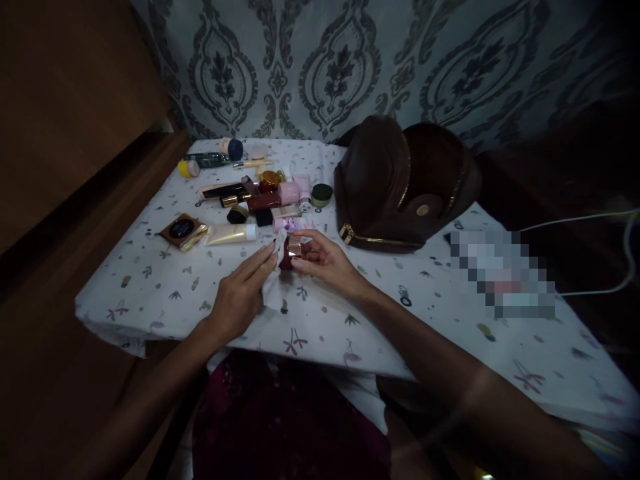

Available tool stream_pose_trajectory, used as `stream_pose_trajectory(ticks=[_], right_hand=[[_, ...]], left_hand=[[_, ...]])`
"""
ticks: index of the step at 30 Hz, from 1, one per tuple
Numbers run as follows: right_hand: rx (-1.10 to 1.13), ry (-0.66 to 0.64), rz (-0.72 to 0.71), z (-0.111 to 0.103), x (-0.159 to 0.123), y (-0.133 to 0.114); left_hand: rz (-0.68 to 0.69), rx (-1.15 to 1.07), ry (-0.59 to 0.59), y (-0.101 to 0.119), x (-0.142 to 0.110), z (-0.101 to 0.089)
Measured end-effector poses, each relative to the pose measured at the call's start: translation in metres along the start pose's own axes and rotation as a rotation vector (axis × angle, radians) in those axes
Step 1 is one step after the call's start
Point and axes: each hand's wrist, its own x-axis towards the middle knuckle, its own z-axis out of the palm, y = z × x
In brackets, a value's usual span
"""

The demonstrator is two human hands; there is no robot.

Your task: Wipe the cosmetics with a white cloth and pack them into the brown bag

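Note:
My right hand [325, 261] is closed around the shiny rose-gold cap of a small dark red cosmetic jar [287, 255], which is tilted on its side. A white tissue [273, 287] is in my left hand [243, 287], its fingers pressed together and holding the tissue against the jar's dark end. Just beyond my hands lie a cream tube [231, 234] with a white cap and a gold-edged compact [183, 231]. Several other cosmetics lie close behind, among them a pink jar [289, 193] and a dark green round container [321, 195].
A brown leather bag [373, 180] stands at the right back of the cloth-covered table [190, 327]. To its right lies a blurred-out flat object [503, 273], with a white cable [590, 217] nearby. Wooden furniture [75, 100] borders the left side, and a patterned wall rises behind.

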Motion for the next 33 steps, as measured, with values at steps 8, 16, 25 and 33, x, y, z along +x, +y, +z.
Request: stream_pose_trajectory(ticks=[8, 16, 25, 33], right_hand=[[0.017, -0.024, 0.012, -0.0002, -0.0035, -0.0026], [-0.005, 0.008, -0.014, 0.0006, -0.0009, 0.0009], [-0.020, 0.128, -0.001, 0.0043, 0.0023, -0.0011], [-0.098, 0.151, 0.109, 0.0041, 0.0003, -0.0054]], left_hand=[[-0.058, -0.058, -0.030, -0.0031, 0.0080, -0.0002], [0.058, 0.160, -0.075, 0.0016, 0.0066, 0.0007], [0.132, 0.289, -0.142, 0.0052, 0.0071, -0.0030], [0.044, 0.122, -0.080, 0.0034, 0.0047, -0.0018]])
